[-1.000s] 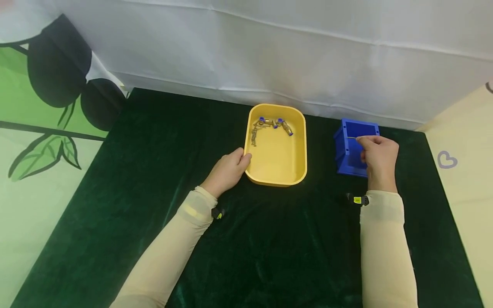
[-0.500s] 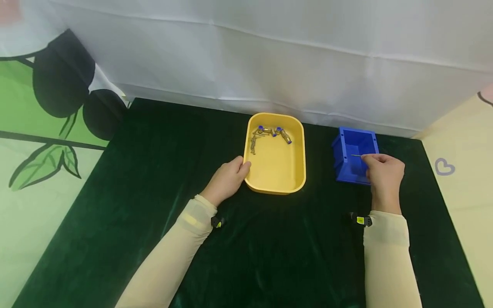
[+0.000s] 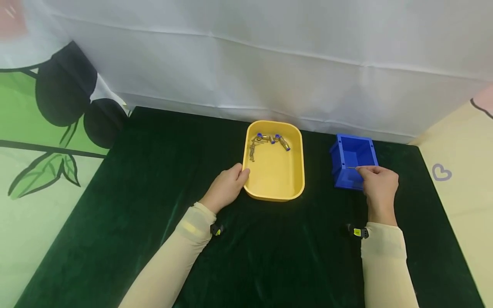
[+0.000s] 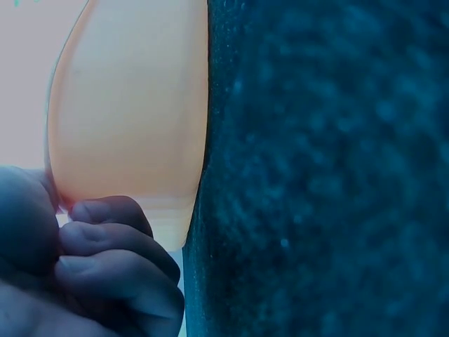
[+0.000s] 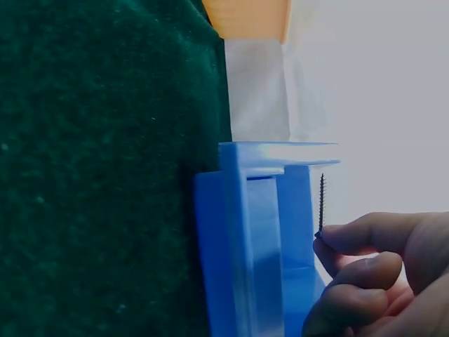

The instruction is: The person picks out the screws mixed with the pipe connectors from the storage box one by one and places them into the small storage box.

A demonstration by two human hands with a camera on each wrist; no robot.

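My left hand (image 3: 225, 188) grips the near left rim of a yellow plastic tub (image 3: 274, 179); in the left wrist view its fingers curl against the tub's outer wall (image 4: 133, 105). Inside the tub, several screws (image 3: 252, 152) lie along the left side. Brass fittings with blue ends (image 3: 284, 143) lie toward its back. Over the blue plastic bin (image 3: 352, 149), my right hand (image 3: 380, 188) pinches a screw (image 5: 322, 203) by its head between thumb and forefinger. The shank points away from the fingertips, level with the bin's opening in the head view.
Dark green cloth (image 3: 292, 256) covers the table under both containers. A white curtain (image 3: 231, 77) hangs right behind them. Patterned panels stand at the left and right sides.
The head view has tilted up, so everything sits lower in it. My right hand stays over the blue bin, still pinching the screw. My left hand keeps hold of the tub.
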